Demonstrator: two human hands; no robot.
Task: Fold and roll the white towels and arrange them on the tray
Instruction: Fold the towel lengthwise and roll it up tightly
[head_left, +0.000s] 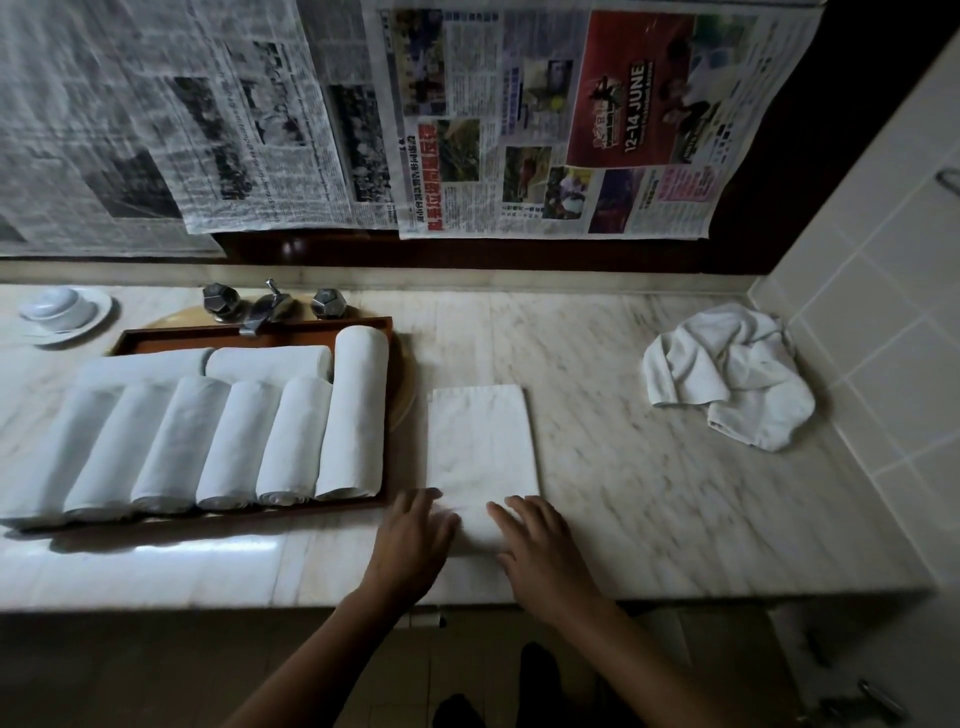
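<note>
Head view: a folded white towel lies flat on the marble bench, a long rectangle running away from the person, just right of the tray and not touching it. The left grip, a bare hand, rests on the towel's near left corner with its fingers stretched forward and only loosely bent. The right grip, also a bare hand, lies on the near right corner with its fingers spread and nearly straight. Neither grip is closed round the cloth; both press down on it from above. The near end of the towel between them looks bright and slightly raised, but motion blur hides whether it is turned over.

The brown tray sits across a yellowish basin, in front of the faucet. On it, 6 rolled towels lie side by side, their ends toward the person; the rightmost is longer and reaches farther back. Behind the other 5, 2 more rolls lie crosswise, end to end.

Well apart to the right, a crumpled towel lies in a heap near the tiled wall. At the far left of the bench a white cup stands upside down on a saucer. Newspaper sheets hang on the wall behind the bench.
</note>
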